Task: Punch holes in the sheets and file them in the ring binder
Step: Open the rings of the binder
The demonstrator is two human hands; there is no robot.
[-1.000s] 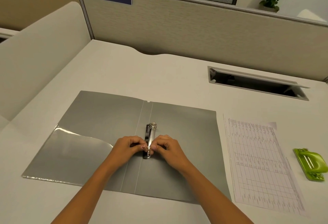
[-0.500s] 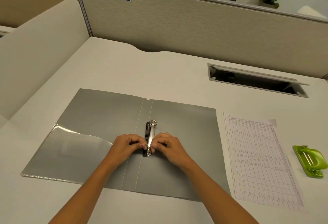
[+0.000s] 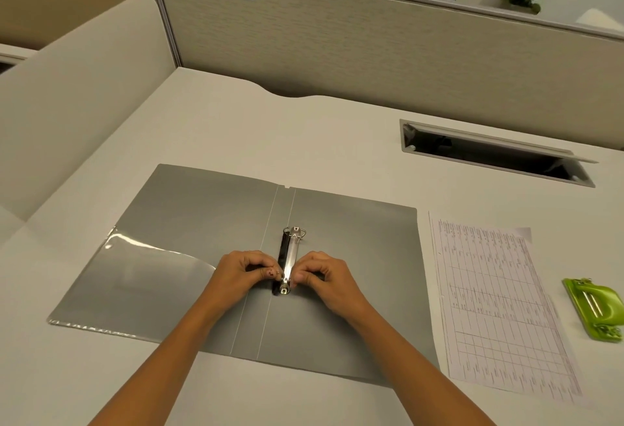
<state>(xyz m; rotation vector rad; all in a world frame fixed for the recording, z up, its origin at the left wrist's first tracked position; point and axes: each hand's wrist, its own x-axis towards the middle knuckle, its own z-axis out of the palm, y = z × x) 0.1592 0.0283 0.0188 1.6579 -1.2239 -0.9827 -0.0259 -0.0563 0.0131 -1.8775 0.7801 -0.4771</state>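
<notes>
A grey ring binder [image 3: 354, 243] lies open flat on the desk, with a clear pocket on its left cover. Its metal ring mechanism [image 3: 291, 253] runs along the spine. My left hand [image 3: 241, 272] and my right hand [image 3: 324, 275] meet at the near ring, each pinching one side of it with curled fingers. The far ring looks closed. A stack of printed sheets [image 3: 496, 304] lies to the right of the binder. A green hole punch [image 3: 596, 307] sits at the right edge of the view.
A white desk [image 3: 236, 128] carries everything. An open cable slot [image 3: 489, 155] is set into the desk at the back right. A beige partition [image 3: 371, 47] with a "436" sign stands behind, and a curved divider [image 3: 67, 94] closes off the left.
Both hands stay pinched on the near ring; only the view has shifted slightly.
</notes>
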